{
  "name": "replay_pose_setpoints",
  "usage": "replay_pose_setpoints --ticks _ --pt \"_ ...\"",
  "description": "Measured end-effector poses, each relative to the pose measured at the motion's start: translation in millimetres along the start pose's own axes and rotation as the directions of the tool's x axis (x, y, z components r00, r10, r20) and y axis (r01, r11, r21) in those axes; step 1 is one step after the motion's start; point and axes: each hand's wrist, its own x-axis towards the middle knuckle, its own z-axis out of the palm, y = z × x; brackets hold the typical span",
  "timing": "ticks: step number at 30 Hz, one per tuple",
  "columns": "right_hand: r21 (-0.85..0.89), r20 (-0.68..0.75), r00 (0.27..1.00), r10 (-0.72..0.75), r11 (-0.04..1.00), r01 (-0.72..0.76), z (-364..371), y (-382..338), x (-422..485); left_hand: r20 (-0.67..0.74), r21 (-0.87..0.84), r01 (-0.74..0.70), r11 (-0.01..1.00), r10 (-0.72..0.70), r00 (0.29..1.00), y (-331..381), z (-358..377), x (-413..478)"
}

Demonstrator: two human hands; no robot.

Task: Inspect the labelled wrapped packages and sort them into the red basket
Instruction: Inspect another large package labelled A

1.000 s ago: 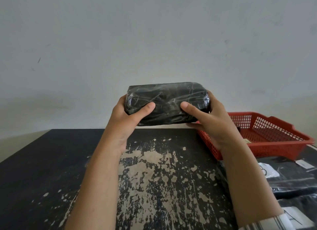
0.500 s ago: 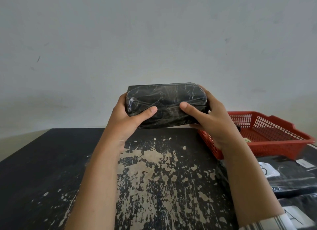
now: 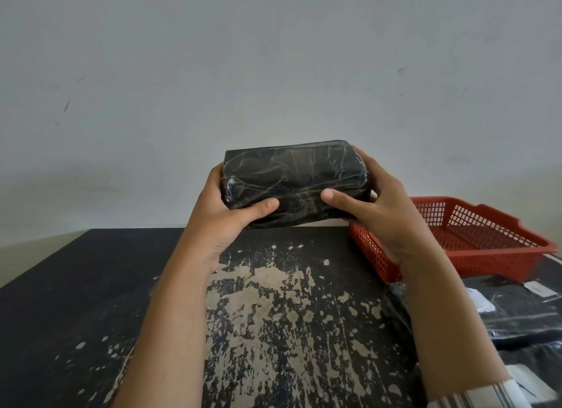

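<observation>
**A:** Surface and room?
**B:** Black table (image 3: 91,316), paint worn to pale patches down the middle. A plain pale wall (image 3: 273,58) stands just behind its far edge.
**A:** Package?
**B:** You hold the black wrapped package (image 3: 292,179) up off the table, over the far edge. Your left hand (image 3: 225,213) grips one end, your right hand (image 3: 380,216) the other, thumbs on the near face.
**A:** Edges, room?
**B:** The red basket (image 3: 374,255) sits on the table to your right, just past your right wrist. More wrapped packages (image 3: 532,319) lie nearer you, beside it. Open tabletop lies under and left of your arms.
</observation>
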Motion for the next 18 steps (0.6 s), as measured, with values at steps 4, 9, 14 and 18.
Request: replay_pose_setpoints --ticks 4,9,14,18 --pt "-0.035 -0.028 0.999 -0.017 0.999 0.016 0.7 0.4 1.0 0.015 -0.004 -0.005 1.000 0.005 1.000 2.9 1.1 -0.8" --pt "-0.045 -0.017 0.998 -0.054 0.998 0.053 0.1 2.2 1.7 -0.016 -0.019 0.080 0.997 -0.080 0.997 4.4 0.4 -1.4" --pt "-0.001 -0.002 1.000 -0.009 1.000 0.009 4.7 -3.4 -1.7 -0.051 -0.005 -0.006 1.000 0.006 0.999 4.2 3.5 -1.8" --pt "0.010 -0.072 0.995 0.064 0.998 -0.064 13.4 -3.2 -1.1 -0.029 0.024 -0.060 0.998 0.061 0.998 9.2 6.5 -3.4"
